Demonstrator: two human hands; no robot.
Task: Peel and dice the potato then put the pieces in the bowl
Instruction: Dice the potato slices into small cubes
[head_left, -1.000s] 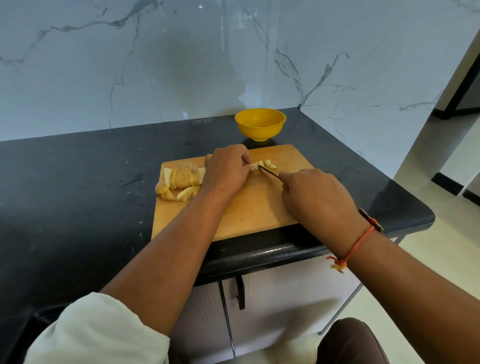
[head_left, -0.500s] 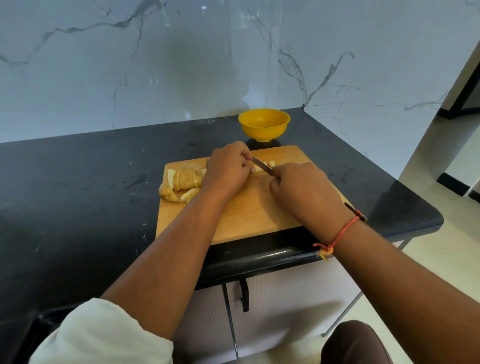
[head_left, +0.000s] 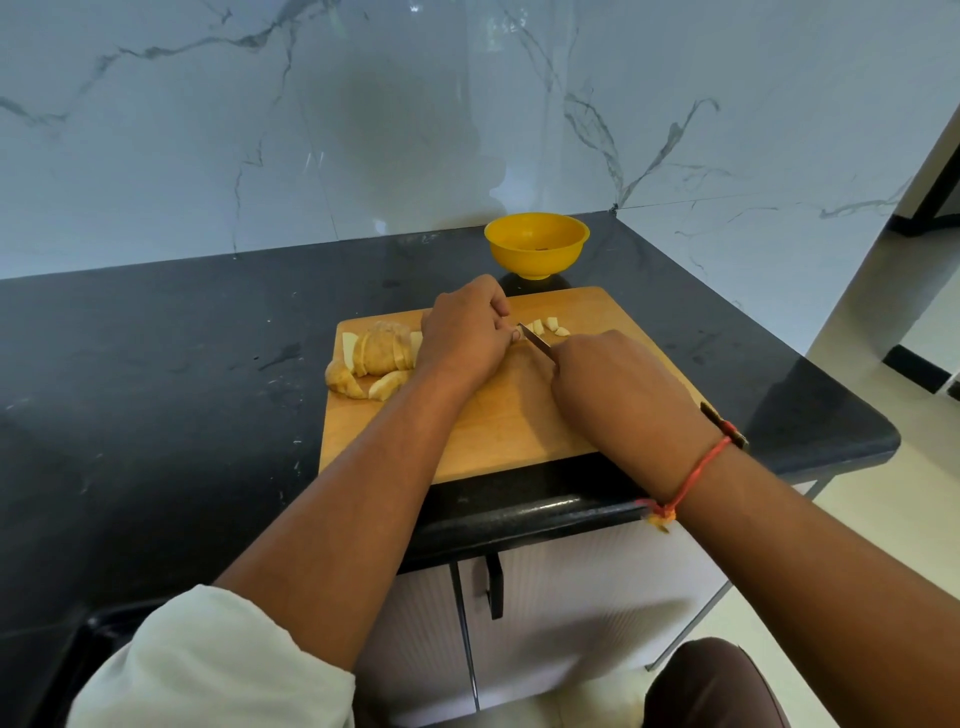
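Dicing was on: right grip (head_left: 608, 379) clamped the knife (head_left: 535, 343), blade beside the left grip (head_left: 465, 332), curled over a barely visible strip (head_left: 524, 329). The next cut wanted tucked fingertips.

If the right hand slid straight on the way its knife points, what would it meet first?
Most likely the fingers of the left hand: the knife in the right hand points away and leftward, its tip right by them. Whether a potato piece lies between is hidden.
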